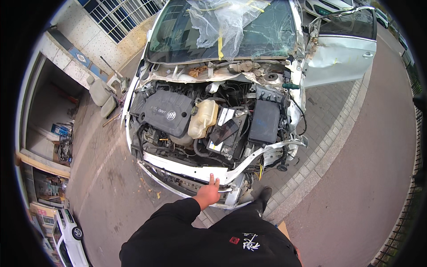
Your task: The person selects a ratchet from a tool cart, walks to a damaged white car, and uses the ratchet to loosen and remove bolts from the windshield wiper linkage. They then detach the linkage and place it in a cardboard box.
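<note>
Left hand (209,193): index and middle fingers extended and slightly apart, tips on the white-painted metal front crossbar (189,167); the other fingers are folded or hidden, and nothing is seen pinched. Whether the hand presses or merely rests cannot be told. Right hand (299,256): at most a skin-toned sliver beside the black printed garment (213,244); finger state cannot be told. The crossbar spans the nose of the damaged white car, directly ahead of the wearer, and is in place. Behind it, the engine bay lies uncovered, with no bonnet on it; judged from this, opening up the front is done. Components remain mounted: black moulded plastic engine cover (165,111), cream translucent plastic tank (203,118), white-and-black boxy battery (216,144) with a dark glossy flat slab (223,132) on top, and black rectangular lidded box (264,121). At the car's front corner, yellow wires (260,172) hang loose, apparently not yet connected or tidied. Farther out, the windscreen (273,40) is cracked and partly draped with clear plastic sheeting (222,26); the dented pale door (340,60) stands open. Assessment: strip-down partial, body damage unrepaired, most of the repair apparently left; no tool is seen at the fingers.
</note>
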Motion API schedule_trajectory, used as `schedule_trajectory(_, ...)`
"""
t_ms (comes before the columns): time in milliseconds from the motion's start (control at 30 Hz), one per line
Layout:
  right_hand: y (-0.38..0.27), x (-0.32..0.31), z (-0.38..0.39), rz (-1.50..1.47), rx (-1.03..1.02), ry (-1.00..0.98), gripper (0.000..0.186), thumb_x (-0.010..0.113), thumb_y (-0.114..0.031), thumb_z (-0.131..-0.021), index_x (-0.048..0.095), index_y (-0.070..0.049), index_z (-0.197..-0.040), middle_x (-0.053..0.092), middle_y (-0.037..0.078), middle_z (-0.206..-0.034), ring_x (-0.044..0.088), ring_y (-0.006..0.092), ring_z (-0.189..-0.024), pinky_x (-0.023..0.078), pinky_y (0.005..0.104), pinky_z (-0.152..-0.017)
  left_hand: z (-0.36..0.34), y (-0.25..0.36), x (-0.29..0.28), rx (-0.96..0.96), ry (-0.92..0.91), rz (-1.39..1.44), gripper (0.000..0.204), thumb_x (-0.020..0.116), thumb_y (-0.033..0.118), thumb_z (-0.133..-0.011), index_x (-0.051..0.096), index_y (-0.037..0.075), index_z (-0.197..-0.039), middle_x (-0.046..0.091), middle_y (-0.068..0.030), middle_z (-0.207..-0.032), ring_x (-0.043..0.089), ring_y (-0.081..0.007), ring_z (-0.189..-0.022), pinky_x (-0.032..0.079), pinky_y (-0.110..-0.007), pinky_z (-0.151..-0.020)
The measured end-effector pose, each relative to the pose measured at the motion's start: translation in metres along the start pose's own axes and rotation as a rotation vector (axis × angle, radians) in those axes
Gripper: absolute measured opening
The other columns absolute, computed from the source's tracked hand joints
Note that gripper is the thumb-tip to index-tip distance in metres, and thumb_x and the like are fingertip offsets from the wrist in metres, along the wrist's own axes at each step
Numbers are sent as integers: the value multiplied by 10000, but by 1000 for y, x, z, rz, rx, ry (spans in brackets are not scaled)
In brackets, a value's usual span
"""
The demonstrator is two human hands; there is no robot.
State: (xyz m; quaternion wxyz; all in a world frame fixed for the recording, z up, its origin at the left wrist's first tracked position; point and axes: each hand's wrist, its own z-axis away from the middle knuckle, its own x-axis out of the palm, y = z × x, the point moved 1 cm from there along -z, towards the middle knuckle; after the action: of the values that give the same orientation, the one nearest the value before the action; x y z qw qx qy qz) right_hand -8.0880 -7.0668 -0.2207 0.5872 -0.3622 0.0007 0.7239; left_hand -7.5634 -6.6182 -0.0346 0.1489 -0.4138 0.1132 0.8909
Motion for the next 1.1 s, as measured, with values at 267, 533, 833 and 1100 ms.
schedule_trajectory(267,-76,-205,-136,-75,-122,39,240,786,-168,-940,797,0,-1112,828,184,-987,807,284,-897,630,401,-826,-11,17,-23,-142,6,130,662,635,305,-990,540,78,-1605,313,-398,-1722,762,-451,-1094,600,-538,-974)
schedule_trajectory(533,-122,-343,-322,379,-470,-172,290,787,-213,-972,776,-9,-1178,822,185,-999,802,279,-910,620,413,-819,28,116,55,-483,6,466,320,599,292,-979,787,49,-1068,785,-227,-1158,757,-435,-1037,610,-536,-914)
schedule_trajectory(833,-217,-556,-385,289,-426,-210,321,766,-193,-968,748,25,-1202,807,198,-975,789,296,-886,619,405,-822,25,394,161,-420,-478,713,321,635,321,-1004,808,54,-1046,819,-183,-1018,803,-367,-998,623,-494,-853)
schedule_trajectory(1100,-211,-718,-465,415,-176,-268,358,719,-180,-943,706,49,-1218,758,164,-912,740,294,-650,601,421,-545,-115,574,103,-319,-360,698,453,642,469,-992,816,72,-1123,813,-205,-1108,783,-421,-1061,605,-537,-892)
